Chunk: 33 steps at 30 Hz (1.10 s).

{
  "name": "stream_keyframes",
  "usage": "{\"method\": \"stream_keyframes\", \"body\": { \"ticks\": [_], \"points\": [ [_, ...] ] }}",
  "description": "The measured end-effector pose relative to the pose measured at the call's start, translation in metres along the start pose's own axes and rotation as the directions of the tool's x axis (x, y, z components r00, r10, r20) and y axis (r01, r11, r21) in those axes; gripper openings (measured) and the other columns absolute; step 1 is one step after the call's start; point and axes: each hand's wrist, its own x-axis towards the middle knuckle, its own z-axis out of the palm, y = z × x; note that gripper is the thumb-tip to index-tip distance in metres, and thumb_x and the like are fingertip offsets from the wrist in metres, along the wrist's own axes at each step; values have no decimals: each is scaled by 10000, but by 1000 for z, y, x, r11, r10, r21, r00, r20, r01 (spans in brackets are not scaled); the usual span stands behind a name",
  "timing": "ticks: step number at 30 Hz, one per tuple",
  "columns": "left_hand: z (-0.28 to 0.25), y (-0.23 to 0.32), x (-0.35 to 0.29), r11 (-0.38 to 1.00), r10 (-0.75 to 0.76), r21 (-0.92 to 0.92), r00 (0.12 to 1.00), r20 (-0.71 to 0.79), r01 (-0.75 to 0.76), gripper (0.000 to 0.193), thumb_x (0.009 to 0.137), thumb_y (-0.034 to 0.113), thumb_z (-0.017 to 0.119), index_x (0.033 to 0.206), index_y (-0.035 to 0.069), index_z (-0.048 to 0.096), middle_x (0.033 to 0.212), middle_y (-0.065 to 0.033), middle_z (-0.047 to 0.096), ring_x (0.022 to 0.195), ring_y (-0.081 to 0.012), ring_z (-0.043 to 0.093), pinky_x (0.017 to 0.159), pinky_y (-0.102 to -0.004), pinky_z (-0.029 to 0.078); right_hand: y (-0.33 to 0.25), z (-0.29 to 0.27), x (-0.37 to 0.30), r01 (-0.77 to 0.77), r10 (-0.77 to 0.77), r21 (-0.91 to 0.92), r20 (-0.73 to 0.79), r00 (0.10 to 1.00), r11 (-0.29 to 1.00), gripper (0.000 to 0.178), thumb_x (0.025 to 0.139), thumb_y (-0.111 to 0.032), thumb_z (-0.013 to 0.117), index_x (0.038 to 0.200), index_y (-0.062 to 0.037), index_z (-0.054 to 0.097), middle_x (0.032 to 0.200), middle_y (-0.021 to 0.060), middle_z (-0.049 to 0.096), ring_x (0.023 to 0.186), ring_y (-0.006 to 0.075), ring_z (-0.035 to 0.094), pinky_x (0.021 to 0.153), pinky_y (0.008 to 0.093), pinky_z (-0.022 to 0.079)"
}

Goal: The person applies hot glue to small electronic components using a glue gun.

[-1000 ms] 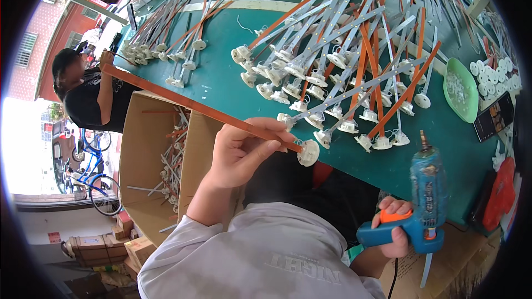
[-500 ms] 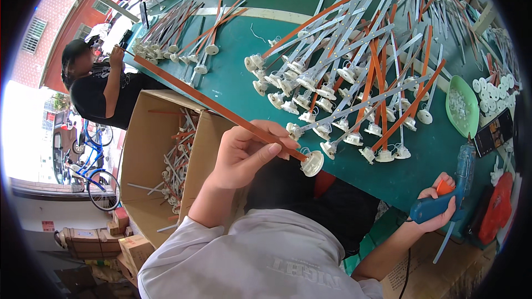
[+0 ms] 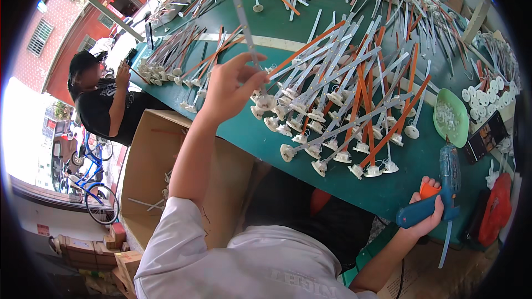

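- LED strip (image 3: 242, 19): above the bench (image 3: 415, 155), seemingly pinched by our left grip (image 3: 233, 88) near its base (image 3: 265, 102), so its length clears the heaped strips (image 3: 359, 99).
- Our right grip (image 3: 430, 222) wraps the glue gun (image 3: 450, 174), barrel up.

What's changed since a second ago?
Left hand rose and moved forward from the table edge to the pile of strips. The strip it holds swung from slanting up-left to nearly upright, now showing its pale face instead of orange-brown. Right hand shifted outward to the right with the glue gun.

Unchanged: both grips, the pile, the green bowl.
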Motion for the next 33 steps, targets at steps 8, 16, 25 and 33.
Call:
{"method": "stream_keyframes", "body": {
  "ticks": [8, 16, 25, 33],
  "points": [
    [25, -36, 75, 946, -34, 315, 941, 338, -79, 336, 841, 132, 688, 1134, -28, 645, 756, -147, 721, 651, -227, 694, 636, -340, 524, 3, 7, -2, 2, -3, -17, -57, 998, 1000, 291, 946, -185, 510, 1165, 4, 475, 1171, 115, 489, 1225, 238, 450, 670, 260, 456],
    [1, -36, 71, 918, -13, 389, 976, 218, -75, 267, 833, 180, 660, 1032, 6, 696, 814, -147, 731, 758, -310, 709, 753, -389, 547, 2, 3, -1, -15, 15, -5, -20, 1000, 1000, 303, 939, -190, 522, 1173, -1, 485, 1176, 107, 499, 1215, 234, 459, 662, 257, 446],
    [-97, -171, 63, 710, -184, 680, 980, -72, 184, 219, 833, 193, 629, 1012, 115, 728, 941, -184, 720, 903, -366, 686, 820, -450, 540, 1, -5, 0, -8, 7, -15, -58, 998, 1000, 303, 950, -181, 529, 1194, -3, 507, 1219, 112, 550, 1255, 252, 476, 671, 273, 465],
    [-107, -205, 46, 475, -410, 781, 887, -212, 406, 350, 869, 276, 636, 1182, 123, 670, 1137, -201, 675, 1084, -384, 630, 910, -469, 514, 0, -6, 0, -6, 5, -28, -41, 999, 1000, 300, 947, -179, 532, 1190, -4, 507, 1206, 108, 553, 1233, 246, 486, 670, 265, 458]
  ]
}}
